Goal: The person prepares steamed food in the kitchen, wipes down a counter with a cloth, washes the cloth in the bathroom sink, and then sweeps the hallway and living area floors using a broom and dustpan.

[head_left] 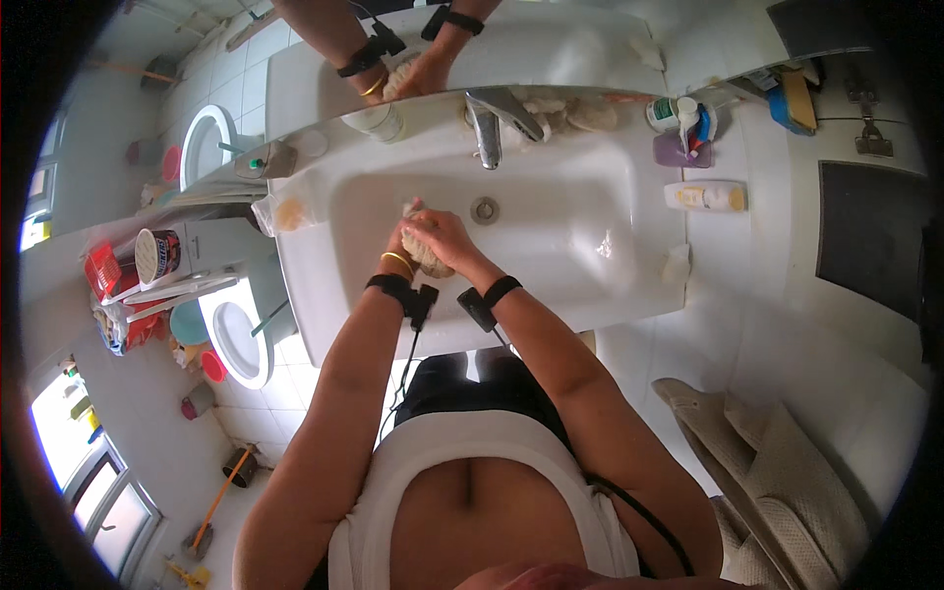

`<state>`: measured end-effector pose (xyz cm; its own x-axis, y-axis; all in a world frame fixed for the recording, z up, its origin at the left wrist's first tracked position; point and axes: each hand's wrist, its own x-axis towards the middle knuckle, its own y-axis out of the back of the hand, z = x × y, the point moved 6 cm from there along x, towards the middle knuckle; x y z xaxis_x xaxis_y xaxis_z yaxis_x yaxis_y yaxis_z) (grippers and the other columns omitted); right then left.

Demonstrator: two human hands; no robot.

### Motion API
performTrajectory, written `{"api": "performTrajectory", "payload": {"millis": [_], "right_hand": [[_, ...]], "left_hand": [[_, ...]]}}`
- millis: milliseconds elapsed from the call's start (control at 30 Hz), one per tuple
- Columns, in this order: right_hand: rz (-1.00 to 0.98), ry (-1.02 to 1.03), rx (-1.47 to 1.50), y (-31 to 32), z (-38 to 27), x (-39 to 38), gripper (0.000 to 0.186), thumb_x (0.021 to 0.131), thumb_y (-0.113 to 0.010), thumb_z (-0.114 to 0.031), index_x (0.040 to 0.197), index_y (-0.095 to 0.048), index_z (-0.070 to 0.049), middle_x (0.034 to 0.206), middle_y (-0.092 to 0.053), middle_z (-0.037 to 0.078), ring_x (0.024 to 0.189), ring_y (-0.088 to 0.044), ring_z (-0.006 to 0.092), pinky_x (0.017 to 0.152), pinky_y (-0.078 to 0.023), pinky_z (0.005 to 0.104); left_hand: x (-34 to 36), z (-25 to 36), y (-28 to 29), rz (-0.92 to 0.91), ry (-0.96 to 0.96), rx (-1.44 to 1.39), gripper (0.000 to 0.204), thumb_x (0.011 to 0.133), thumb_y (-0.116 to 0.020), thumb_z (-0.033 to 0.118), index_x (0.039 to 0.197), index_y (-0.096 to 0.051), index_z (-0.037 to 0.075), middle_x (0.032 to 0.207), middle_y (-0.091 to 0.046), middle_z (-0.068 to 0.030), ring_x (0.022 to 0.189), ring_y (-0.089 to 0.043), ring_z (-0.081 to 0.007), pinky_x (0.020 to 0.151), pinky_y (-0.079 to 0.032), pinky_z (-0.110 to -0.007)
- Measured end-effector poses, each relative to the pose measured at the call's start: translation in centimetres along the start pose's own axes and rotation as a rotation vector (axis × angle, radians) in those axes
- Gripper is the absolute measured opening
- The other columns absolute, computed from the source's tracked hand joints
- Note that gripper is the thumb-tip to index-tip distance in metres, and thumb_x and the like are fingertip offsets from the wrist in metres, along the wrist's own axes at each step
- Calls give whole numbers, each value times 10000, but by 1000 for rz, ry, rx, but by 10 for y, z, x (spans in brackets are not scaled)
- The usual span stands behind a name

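Note:
Both my hands are over the white sink basin (551, 236), pressed together around a beige loofah-like sponge (429, 258). My left hand (401, 248) grips the sponge from the left, with a yellow bangle and a black wrist strap below it. My right hand (442, 236) closes over the sponge from the right and above, also wearing a black strap. The drain (485, 209) lies just right of my hands, and the chrome tap (485, 133) stands behind it. A mirror above reflects my hands holding the sponge.
A white bottle (706, 197) lies on the sink's right ledge, with tubes and a purple dish (683, 147) behind it. More sponges (575, 113) sit behind the tap. A jar (379, 121) and a plastic bag (280, 211) are at the left. A toilet (236, 339) stands left; a beige towel (777, 472) hangs right.

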<state>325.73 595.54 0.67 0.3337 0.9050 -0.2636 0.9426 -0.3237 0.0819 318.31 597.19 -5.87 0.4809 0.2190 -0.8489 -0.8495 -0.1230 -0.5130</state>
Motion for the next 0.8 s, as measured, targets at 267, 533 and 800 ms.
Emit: {"api": "performTrajectory", "payload": {"millis": [267,533,800], "right_hand": [[638,124,-967,145,87,-11,550,655,-667,-213,1132,-424,-88,1076,-441,213,1027,-379,365,881,-314,430],[29,-176,-105,25,110,12,585,640,-682,-278,1133,-449,-67,1066,-527,158,974,-513,288,832,-406,351],[162,-128,-190,15,30,11,351,765,-551,-365,886,-615,-42,868,-596,192,839,-582,262,711,-445,320]], "left_hand": [[12,18,28,-98,-158,350,413,824,-494,353,1149,-427,109,1261,-354,-67,1118,-380,-259,910,-354,-418],[32,1,28,38,56,278,606,783,-487,500,1246,-296,160,1266,-313,-81,1097,-368,-306,878,-339,-484],[47,7,-1,-837,192,-85,452,862,-357,448,1134,-428,93,1095,-492,-108,1008,-467,-245,908,-353,-397]]}}
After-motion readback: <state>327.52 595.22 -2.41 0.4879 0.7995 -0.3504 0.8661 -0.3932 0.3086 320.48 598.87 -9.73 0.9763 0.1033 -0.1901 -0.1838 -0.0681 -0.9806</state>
